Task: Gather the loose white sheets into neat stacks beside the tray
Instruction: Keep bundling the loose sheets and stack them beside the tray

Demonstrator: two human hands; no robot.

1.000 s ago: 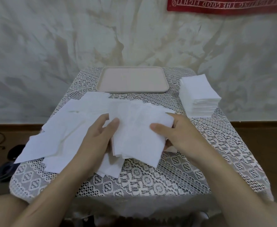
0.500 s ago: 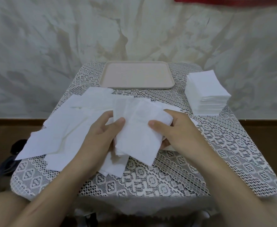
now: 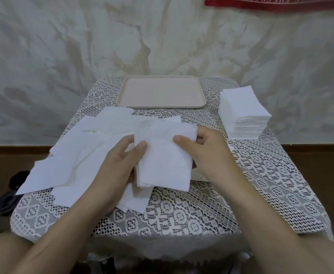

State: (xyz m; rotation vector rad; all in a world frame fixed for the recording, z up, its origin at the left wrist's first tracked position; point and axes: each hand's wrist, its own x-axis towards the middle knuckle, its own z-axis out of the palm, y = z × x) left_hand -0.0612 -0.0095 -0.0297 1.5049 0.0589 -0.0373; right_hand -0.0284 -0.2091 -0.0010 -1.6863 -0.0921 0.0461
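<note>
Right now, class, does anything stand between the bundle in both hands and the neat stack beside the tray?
Nothing visible does. Between the bundle, held by the left hand and right hand, and the stack right of the tray lie only lace tablecloth and one flat sheet corner.

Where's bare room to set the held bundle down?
Bare lace lies on the near side of the finished stack, right of the right hand, and along the near edge. Loose sheets crowd the left; the bundle, the middle.

The red banner (image 3: 280,3) on the wall carries upside-down white lettering, cut by the frame's top edge, with only "GOOD" roughly readable
</note>
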